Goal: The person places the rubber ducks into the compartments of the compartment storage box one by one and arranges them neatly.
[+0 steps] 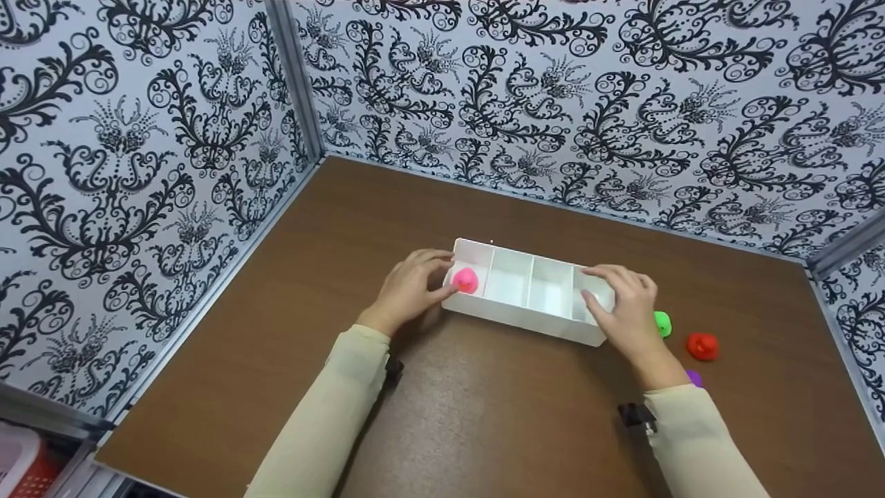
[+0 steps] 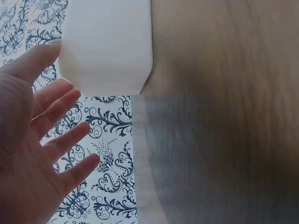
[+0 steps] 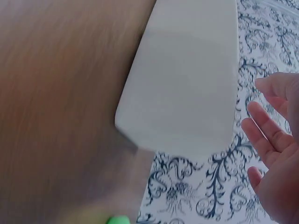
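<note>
A long white divided box (image 1: pixel 518 311) with several compartments in a row sits on the brown table. Inside its leftmost compartment is a small pink rounded object (image 1: pixel 465 280), perhaps a toy. My left hand (image 1: pixel 411 287) is at the box's left end, its thumb by the front wall and its fingers by the end corner. In the left wrist view, thumb and fingertips reach the box's edge while the other fingers spread loosely. Over the right end is my right hand (image 1: pixel 626 308), thumb and fingers apart; the right wrist view shows those fingers (image 3: pixel 264 135) clear of the box.
Right of the box lie small rounded objects: a green one (image 1: pixel 663 324), a red one (image 1: pixel 702 346) and a purple one (image 1: pixel 694 377), partly behind the right forearm. Patterned walls (image 1: pixel 553 104) border the table at the back and sides. A red and white basket (image 1: pixel 34 470) stands beyond the lower left.
</note>
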Demonstrator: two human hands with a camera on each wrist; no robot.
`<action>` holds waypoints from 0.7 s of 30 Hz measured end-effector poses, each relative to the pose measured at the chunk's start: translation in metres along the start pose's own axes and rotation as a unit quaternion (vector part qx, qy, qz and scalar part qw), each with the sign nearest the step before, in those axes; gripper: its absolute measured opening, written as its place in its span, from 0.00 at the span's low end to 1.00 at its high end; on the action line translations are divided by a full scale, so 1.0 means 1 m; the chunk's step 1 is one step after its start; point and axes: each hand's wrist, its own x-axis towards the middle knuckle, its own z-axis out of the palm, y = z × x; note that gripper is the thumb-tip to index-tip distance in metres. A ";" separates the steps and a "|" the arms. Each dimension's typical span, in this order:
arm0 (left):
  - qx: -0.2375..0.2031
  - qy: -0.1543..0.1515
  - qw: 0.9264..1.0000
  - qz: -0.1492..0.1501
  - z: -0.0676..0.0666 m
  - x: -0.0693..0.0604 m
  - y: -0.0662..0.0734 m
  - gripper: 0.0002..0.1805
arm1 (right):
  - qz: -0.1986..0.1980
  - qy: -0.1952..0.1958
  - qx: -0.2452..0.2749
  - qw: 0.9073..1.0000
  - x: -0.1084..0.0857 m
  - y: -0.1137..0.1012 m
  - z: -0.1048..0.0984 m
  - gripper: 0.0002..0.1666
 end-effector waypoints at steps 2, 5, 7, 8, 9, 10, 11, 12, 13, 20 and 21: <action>-0.001 0.001 1.000 0.005 0.000 0.000 0.000 0.26 | 0.007 0.009 -0.004 1.000 -0.001 0.006 -0.006 0.21; -0.003 0.001 1.000 0.007 -0.001 0.000 -0.001 0.27 | 0.023 0.016 -0.009 1.000 -0.003 0.014 -0.016 0.20; -0.004 0.002 1.000 0.006 -0.001 0.001 -0.001 0.27 | 0.036 0.015 -0.013 0.999 -0.004 0.020 -0.023 0.20; -0.005 0.004 1.000 0.005 0.000 0.001 -0.002 0.27 | 0.044 0.013 -0.015 0.999 -0.005 0.023 -0.026 0.19; -0.005 0.005 1.000 0.005 0.000 0.001 -0.002 0.27 | 0.052 0.010 -0.018 0.998 -0.007 0.026 -0.028 0.19; -0.005 0.006 1.000 0.004 0.001 0.001 -0.003 0.27 | 0.062 0.007 -0.023 0.998 -0.008 0.029 -0.031 0.19; -0.007 0.006 1.000 0.003 0.001 0.001 -0.003 0.27 | 0.071 0.002 -0.028 0.997 -0.010 0.032 -0.034 0.18; -0.009 0.006 1.000 0.003 0.002 0.001 -0.004 0.27 | 0.080 -0.004 -0.034 0.996 -0.012 0.035 -0.036 0.18; -0.012 0.006 1.000 0.003 0.002 0.000 -0.004 0.27 | 0.090 -0.010 -0.040 0.995 -0.014 0.038 -0.038 0.17; -0.022 0.002 1.000 -0.004 0.002 0.000 -0.004 0.27 | 0.148 -0.074 -0.076 0.983 -0.029 0.057 -0.054 0.18; -0.022 0.001 1.000 -0.006 0.002 0.000 -0.004 0.27 | 0.153 -0.085 -0.081 0.981 -0.030 0.060 -0.056 0.18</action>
